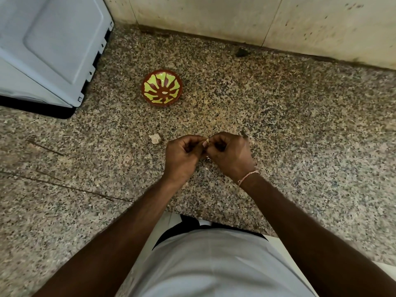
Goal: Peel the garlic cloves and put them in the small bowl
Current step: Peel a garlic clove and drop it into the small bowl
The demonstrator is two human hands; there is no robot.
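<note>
A speckled granite counter [278,116] runs back to a stained tile wall [214,18], with a pale grey appliance [49,46] standing at the far left corner. The person leans over the front edge, both forearms reaching in toward the middle of the counter.

The left hand [182,155] and the right hand [230,153] meet knuckle to knuckle, fingers curled inward on both. Between the thumb tips a small pale sliver shows: the garlic clove [207,139], pinched from both sides. Most of it is hidden behind the fingers, so its long axis cannot be read with any confidence; it seems to lie roughly across, from one hand to the other. How much skin is left on it cannot be told.

The small bowl [162,88], brown with a yellow-green pattern, sits well beyond the hands and a little to the left, so it lies nearer the left hand. One small pale piece [164,92] rests near its centre, probably a clove already peeled. A clump of garlic or papery skin [154,138] lies on the counter just left of the left hand.

Judging by this, peeling is in hand, and the drop calls for a forward-left reach.
</note>
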